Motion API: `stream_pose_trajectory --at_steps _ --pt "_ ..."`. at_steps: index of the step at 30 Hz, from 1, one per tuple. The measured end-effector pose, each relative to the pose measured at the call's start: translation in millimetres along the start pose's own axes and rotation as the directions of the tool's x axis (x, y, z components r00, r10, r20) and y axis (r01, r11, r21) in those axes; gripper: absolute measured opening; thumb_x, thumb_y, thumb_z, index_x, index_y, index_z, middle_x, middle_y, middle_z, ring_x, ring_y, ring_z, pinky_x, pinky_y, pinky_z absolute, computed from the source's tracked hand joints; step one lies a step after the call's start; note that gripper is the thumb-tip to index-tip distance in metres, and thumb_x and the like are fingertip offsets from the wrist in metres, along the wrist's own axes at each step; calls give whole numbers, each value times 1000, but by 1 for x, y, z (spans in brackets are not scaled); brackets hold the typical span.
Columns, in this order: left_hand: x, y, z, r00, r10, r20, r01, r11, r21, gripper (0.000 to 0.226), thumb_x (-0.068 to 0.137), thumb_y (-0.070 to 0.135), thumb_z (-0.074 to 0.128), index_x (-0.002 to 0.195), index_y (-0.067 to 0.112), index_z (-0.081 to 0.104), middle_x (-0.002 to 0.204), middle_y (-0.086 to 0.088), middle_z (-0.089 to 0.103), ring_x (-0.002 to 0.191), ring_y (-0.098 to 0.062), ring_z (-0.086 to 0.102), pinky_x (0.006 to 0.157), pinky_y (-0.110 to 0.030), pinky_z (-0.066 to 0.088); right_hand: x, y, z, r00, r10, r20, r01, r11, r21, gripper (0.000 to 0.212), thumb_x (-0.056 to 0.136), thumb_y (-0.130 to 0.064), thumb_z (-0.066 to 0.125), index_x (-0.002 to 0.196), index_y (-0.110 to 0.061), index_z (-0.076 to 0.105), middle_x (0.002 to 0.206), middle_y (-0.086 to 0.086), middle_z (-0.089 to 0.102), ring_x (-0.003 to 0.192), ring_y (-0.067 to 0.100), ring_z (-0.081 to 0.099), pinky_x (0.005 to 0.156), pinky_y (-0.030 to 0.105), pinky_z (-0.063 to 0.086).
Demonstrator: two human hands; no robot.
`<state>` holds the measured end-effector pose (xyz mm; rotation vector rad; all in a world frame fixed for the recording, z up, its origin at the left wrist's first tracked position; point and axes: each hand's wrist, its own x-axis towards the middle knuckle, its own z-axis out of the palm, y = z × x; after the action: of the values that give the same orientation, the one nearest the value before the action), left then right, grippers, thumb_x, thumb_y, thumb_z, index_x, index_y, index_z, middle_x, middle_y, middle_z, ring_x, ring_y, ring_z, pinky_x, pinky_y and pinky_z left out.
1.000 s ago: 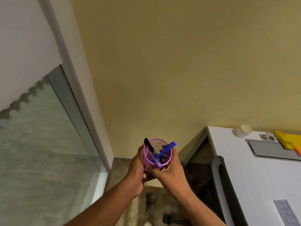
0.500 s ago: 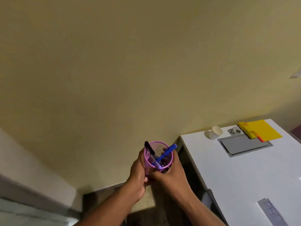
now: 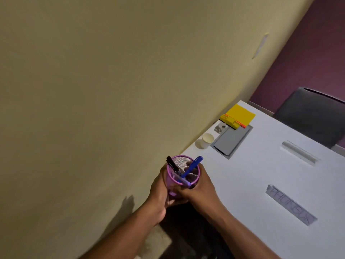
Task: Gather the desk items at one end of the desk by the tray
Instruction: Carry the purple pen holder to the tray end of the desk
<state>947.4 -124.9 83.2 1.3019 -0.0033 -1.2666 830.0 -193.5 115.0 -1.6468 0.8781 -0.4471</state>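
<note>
Our left hand [image 3: 160, 187] and right hand [image 3: 200, 186] together grip the purple wire-mesh pen cup [image 3: 182, 174], held just off the white desk's [image 3: 261, 174] near corner. Inside the cup stand a black marker [image 3: 172, 163] and a blue pen [image 3: 192, 166]. Beyond our right hand lie a white paper cup [image 3: 206, 140], a grey recessed panel [image 3: 231, 140] and a yellow notepad [image 3: 239, 114].
</note>
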Motion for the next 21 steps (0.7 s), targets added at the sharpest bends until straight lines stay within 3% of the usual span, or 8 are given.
stream_pose_trajectory --at_steps 3,6,8,10,13,16,18,21 --pt "31 0 11 997 -29 75 20 992 122 66 105 64 34 95 27 86 105 -10 83 93 -24 80 70 -38 65 18 9 -17 997 52 -57 -53 999 -5 79 52 -53 93 118 -64 51 118 -41 66 112 -13 65 84 10 56" --pt "58 -1 30 993 -48 112 20 972 235 74 103 72 29 95 24 86 103 -11 83 97 -30 75 91 -53 65 33 25 -33 990 82 -118 -79 996 28 77 54 -48 92 120 -55 54 116 -37 68 110 -6 69 80 10 56" --pt "74 -1 46 990 -42 138 -3 951 308 78 92 79 31 100 21 83 104 -9 83 103 -29 76 96 -56 62 43 35 -43 978 131 -162 -118 989 87 83 45 -58 91 118 -44 55 108 -38 70 106 -4 70 81 13 56" --pt "93 -1 62 988 -56 145 0 932 362 84 87 85 29 109 21 79 104 -4 83 100 -25 79 89 -48 65 56 42 -59 968 160 -192 -136 982 128 98 32 -76 91 116 -41 55 105 -36 71 104 -7 69 85 15 56" --pt "122 -2 83 988 -73 139 9 908 418 81 94 85 20 117 30 75 104 1 83 92 -18 81 78 -37 66 79 51 -86 968 126 -217 -122 992 32 88 48 -70 90 124 -52 50 116 -39 66 111 -11 65 87 10 57" --pt "153 -8 98 994 -36 101 -14 891 454 83 87 80 22 136 27 64 128 -5 75 116 -26 73 104 -53 57 103 66 -114 958 141 -250 -140 990 21 83 54 -65 89 125 -53 49 115 -43 64 112 -14 63 78 2 51" --pt "180 -14 103 992 47 118 -109 786 609 76 95 74 22 142 26 57 138 -1 68 128 -24 63 112 -50 49 116 79 -133 947 165 -277 -166 986 18 81 58 -57 92 128 -49 51 118 -39 66 112 -11 64 80 4 52" --pt "231 -28 103 953 202 226 -295 442 847 48 110 53 35 145 24 51 147 2 57 135 -23 56 106 -38 45 139 104 -163 926 186 -330 -189 982 23 84 66 -38 97 139 -36 55 124 -23 71 113 -3 67 82 8 55"
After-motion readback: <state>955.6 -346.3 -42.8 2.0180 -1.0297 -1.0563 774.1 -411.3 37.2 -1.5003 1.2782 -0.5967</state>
